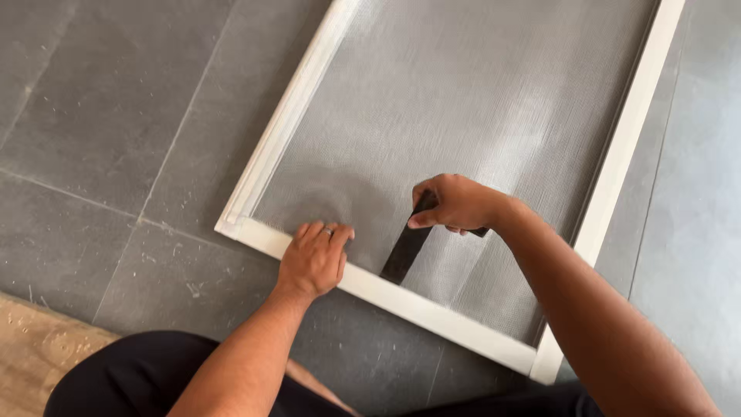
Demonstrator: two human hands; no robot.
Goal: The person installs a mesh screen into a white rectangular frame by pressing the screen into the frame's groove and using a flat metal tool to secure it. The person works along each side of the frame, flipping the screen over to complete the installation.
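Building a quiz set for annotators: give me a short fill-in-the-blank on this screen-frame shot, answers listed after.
1. The right hand grips a flat black strip-shaped tool whose lower end meets the frame's ____ rail.
2. The left hand lies flat, its fingertips on the grey ____.
3. The white rectangular screen frame lies on a floor of dark grey ____.
4. A ring shows on the ____ hand.

Missing words: near; mesh; tiles; left
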